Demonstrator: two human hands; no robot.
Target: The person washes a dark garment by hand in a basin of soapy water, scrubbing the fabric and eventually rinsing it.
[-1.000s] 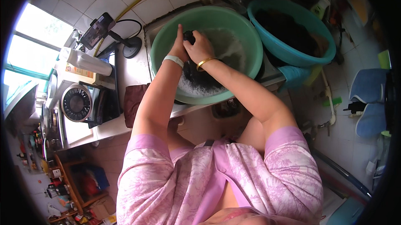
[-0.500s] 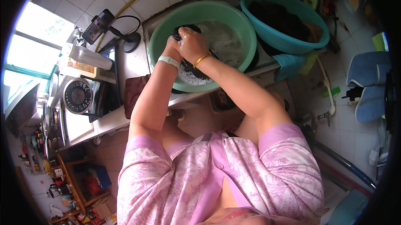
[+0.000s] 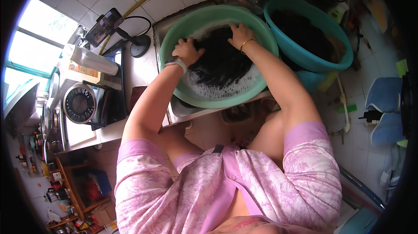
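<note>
A dark garment (image 3: 224,58) lies spread in soapy water inside a round green basin (image 3: 196,98). My left hand (image 3: 188,52) is at the cloth's left edge, fingers spread, with a pale watch band on the wrist. At the cloth's upper right, my right hand (image 3: 241,36) touches it with its fingers apart; a gold bangle circles that wrist. Neither hand appears closed around the fabric, though water and cloth partly hide the fingertips. White foam (image 3: 224,89) gathers along the near side of the basin.
To the right, a turquoise basin (image 3: 346,62) holds more dark cloth. A phone (image 3: 104,27) on a stand (image 3: 140,46), a white bottle (image 3: 93,60) and a gas burner (image 3: 80,103) occupy the left counter. Blue slippers (image 3: 385,110) hang on the right wall.
My hands were together, squeezing a bunched dark garment at the basin's upper left. Now they are apart, and the cloth is spread across the water. The view has shifted slightly.
</note>
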